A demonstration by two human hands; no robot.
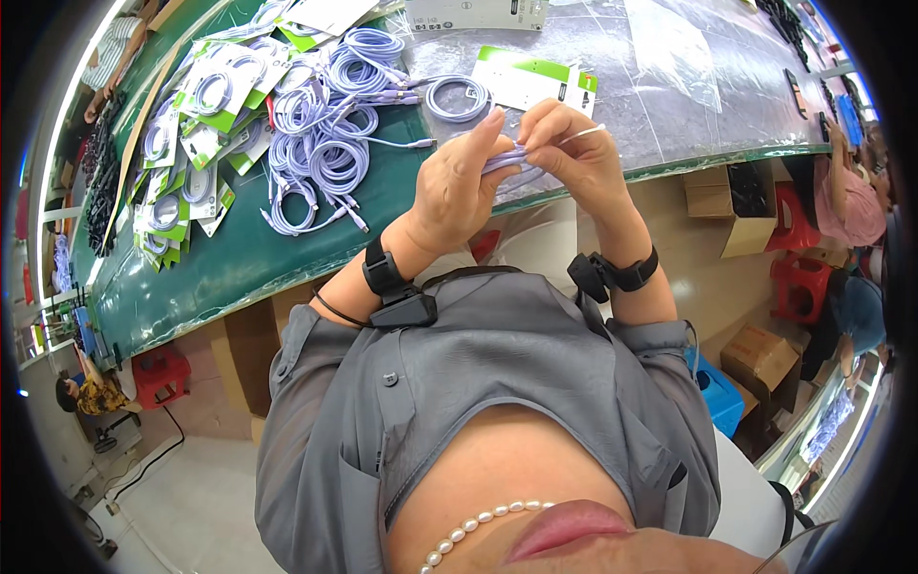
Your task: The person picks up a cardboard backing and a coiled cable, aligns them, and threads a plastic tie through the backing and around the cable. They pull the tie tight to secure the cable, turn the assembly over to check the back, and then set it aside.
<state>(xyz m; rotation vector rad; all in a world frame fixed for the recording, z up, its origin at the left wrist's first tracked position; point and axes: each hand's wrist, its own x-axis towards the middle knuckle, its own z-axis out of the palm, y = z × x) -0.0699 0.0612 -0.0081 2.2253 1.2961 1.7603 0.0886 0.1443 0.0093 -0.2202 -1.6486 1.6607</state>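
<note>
Cable bundle [505,160] lies between our hands, long axis roughly left-to-right; we hold one end in the left hand [451,189], pinch the other in the right hand [579,161]. Both equally near.

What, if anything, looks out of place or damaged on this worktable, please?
Nothing looks spilled or damaged. Mildly untidy is the heap of coiled, pale-purple cables, with connector ends sticking out at different angles; left of it, green-and-white cardboard packages overlap askew.
</note>
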